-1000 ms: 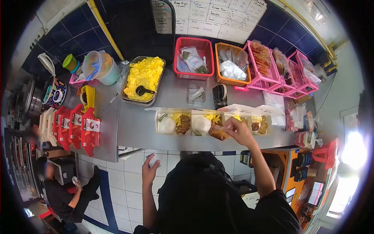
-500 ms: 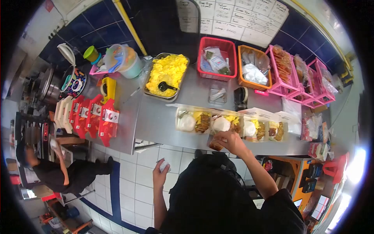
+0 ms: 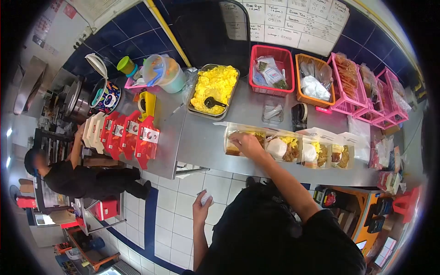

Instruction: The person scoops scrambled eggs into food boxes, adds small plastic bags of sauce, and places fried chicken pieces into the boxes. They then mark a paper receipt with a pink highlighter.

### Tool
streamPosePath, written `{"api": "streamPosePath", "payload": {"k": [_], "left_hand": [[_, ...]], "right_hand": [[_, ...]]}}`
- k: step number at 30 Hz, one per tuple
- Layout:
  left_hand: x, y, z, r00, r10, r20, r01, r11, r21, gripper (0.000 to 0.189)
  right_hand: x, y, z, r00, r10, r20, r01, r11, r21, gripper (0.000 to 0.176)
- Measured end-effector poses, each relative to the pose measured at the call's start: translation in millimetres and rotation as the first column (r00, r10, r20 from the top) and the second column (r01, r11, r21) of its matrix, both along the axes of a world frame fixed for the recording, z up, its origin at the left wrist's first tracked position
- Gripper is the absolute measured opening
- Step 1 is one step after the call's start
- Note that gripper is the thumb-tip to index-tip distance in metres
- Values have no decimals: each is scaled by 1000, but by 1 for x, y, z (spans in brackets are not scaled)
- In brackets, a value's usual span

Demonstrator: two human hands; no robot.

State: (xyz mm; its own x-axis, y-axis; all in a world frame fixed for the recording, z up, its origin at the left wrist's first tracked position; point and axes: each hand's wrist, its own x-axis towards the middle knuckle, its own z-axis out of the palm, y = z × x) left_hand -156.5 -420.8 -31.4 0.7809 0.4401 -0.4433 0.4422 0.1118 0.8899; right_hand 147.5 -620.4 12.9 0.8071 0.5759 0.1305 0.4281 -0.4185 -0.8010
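My right hand (image 3: 250, 145) reaches into the leftmost of several open food boxes in a row, its fingers closed on a small brown packet (image 3: 232, 148) that is partly hidden. The hand covers most of this box's contents. Beside it, an open box (image 3: 287, 158) holds a white dome of rice (image 3: 277, 148), yellow scrambled egg and brown meat. Further right stand two more filled boxes (image 3: 316, 153). Low over the floor, away from the table, my left hand (image 3: 200, 211) grips a small crumpled white packet (image 3: 206, 197).
A tray of scrambled egg (image 3: 213, 87) with a black scoop (image 3: 214, 102) stands behind the boxes. Red (image 3: 272, 68) and orange (image 3: 314, 80) baskets and pink racks (image 3: 350, 98) line the back. Folded red boxes (image 3: 146, 140) stand left. Another person (image 3: 87, 183) reaches toward white boxes (image 3: 94, 133).
My right hand has moved left from the table's front edge into the leftmost box, carrying the brown packet. The view has shifted. The other person's arm now extends to the white boxes.
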Motion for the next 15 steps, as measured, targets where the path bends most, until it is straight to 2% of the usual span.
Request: {"api": "streamPosePath", "payload": {"k": [2, 4, 5, 6, 8, 9, 10, 12, 15], "left_hand": [[-7, -1, -2, 1000, -2, -24, 1, 1000, -16, 47], [-7, -4, -3, 999, -4, -46, 2, 999, -36, 46], [-7, -5, -1, 999, -7, -43, 6, 999, -35, 46], [-8, -5, 1, 999, -8, -40, 6, 999, -31, 46], [-6, -8, 3, 999, 2, -36, -4, 999, -37, 46], [-5, -11, 2, 999, 8, -33, -10, 999, -44, 46], [-3, -13, 1, 999, -19, -36, 17, 998, -55, 46], [4, -12, -2, 995, -89, -44, 88, 996, -16, 46], [19, -23, 13, 987, -157, -35, 157, 988, -4, 46]], "right_hand": [[9, 9, -26, 999, -32, -40, 30, 998, -57, 18], [13, 15, -45, 988, -154, 29, 152, 987, 52, 18], [9, 15, -39, 978, -195, 78, 184, 975, 126, 20], [3, 15, -41, 977, -199, 74, 188, 974, 124, 20], [-12, 9, -43, 938, -148, 312, 150, 989, 20, 27], [-19, 9, -51, 971, -15, 237, 36, 996, -82, 29], [-28, 10, -59, 972, -39, 234, 62, 994, -93, 29], [-38, 17, -64, 932, -77, 355, 177, 950, -259, 27], [-28, 32, -84, 913, -171, 369, 287, 914, -287, 27]]}}
